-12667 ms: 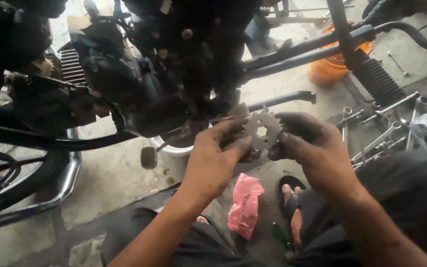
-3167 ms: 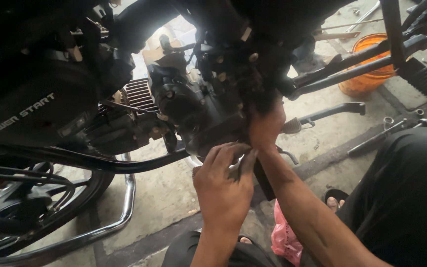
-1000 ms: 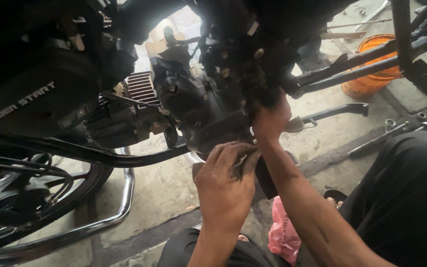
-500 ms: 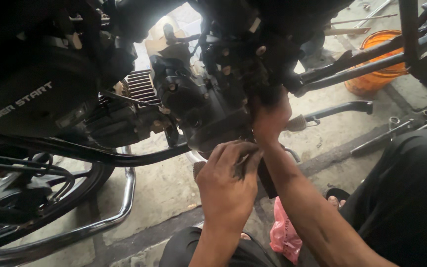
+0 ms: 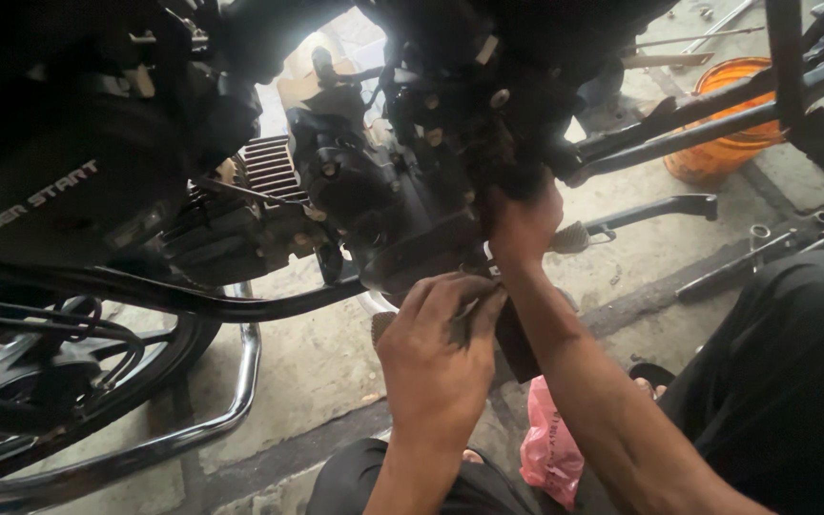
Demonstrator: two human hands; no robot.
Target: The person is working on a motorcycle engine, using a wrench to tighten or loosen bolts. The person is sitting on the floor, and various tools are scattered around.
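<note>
A black motorcycle engine (image 5: 383, 191) hangs in front of me, with a finned cylinder (image 5: 269, 167) on its left. My right hand (image 5: 522, 224) reaches up against the engine's lower right side; its fingers are hidden in the dark parts there. Just below, my left hand (image 5: 436, 353) has its fingers pinched together on something small at the engine's bottom edge, which I cannot make out. A black cover piece (image 5: 517, 343) hangs between my two forearms.
A chrome exhaust pipe (image 5: 240, 381) curves along the concrete floor at lower left, beside a wheel (image 5: 69, 391). A kick lever (image 5: 650, 210) sticks out to the right. An orange bucket (image 5: 731, 143), loose metal tools (image 5: 765, 257) and a pink rag (image 5: 550, 448) lie on the floor.
Earlier both hands held a toothed sprocket in front of the engine; it is out of sight now. Over the last second both hands stay at the engine's underside, barely moving.
</note>
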